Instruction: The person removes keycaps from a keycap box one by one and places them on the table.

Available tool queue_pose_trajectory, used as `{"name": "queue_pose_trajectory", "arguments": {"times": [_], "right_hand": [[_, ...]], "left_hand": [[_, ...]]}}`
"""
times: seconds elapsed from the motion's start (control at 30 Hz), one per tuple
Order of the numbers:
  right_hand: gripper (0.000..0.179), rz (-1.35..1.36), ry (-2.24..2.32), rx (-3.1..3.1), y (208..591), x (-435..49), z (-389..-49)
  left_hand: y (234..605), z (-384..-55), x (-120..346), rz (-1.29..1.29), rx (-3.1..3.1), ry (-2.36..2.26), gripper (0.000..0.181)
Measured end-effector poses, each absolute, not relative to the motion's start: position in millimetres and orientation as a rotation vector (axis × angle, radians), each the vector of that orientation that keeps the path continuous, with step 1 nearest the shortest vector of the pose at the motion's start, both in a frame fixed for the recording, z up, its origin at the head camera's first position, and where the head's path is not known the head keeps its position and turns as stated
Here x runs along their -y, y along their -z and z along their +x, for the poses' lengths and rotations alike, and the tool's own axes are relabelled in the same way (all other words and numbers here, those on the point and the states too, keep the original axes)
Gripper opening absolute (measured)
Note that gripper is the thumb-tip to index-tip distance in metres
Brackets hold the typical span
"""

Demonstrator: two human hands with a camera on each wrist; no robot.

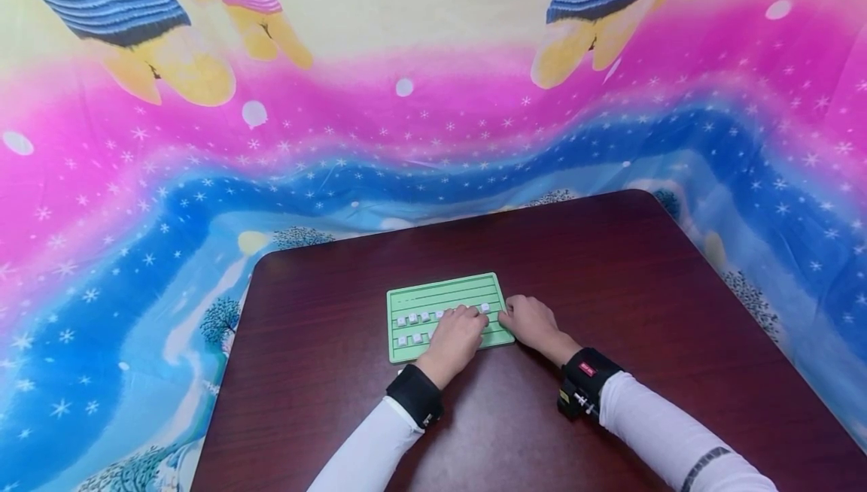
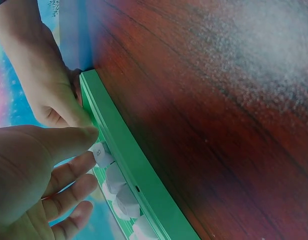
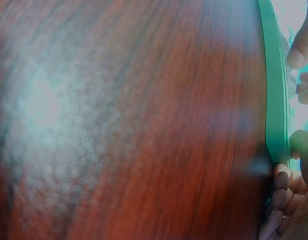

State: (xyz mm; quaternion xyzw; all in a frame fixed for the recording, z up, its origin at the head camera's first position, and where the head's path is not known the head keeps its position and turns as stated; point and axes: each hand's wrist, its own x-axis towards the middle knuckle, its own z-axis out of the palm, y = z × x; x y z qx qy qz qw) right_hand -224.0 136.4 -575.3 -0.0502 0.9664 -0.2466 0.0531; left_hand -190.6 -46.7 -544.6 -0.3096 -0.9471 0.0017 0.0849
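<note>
A green grooved tray point(image 1: 443, 290) lies on the table, with rows of small white lettered blocks point(image 1: 413, 319) standing in its grooves. Over the tray's right half is my left hand point(image 1: 455, 341). Its thumb and index finger pinch a white block marked with what looks like a B point(image 2: 100, 154), at the end of the near row; the other fingers curl loosely. My right hand point(image 1: 535, 324) grips the tray's right end, thumb point(image 3: 300, 142) against the rim and fingers curled at the outer side. Some blocks are hidden under the left hand.
The dark reddish wooden table point(image 1: 325, 304) extends around the tray on all sides. A colourful patterned cloth point(image 1: 406, 131) hangs behind the table's far edge. Black straps point(image 1: 415, 394) with small devices sit on both wrists.
</note>
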Motion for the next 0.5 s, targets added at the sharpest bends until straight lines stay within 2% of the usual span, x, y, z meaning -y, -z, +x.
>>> {"name": "queue_pose_trajectory", "arguments": {"times": [0.2,0.5], "right_hand": [[0.041,-0.154,0.751,-2.937,574.8,-136.8,-224.1],[0.041,-0.158,0.757,-2.940,577.2,-136.2,-223.9]], "left_hand": [[547.5,-192.0,46.2,-0.915,2.796,-0.022,0.009],[549.4,-191.7,46.3,-0.923,2.803,-0.059,0.015]]}}
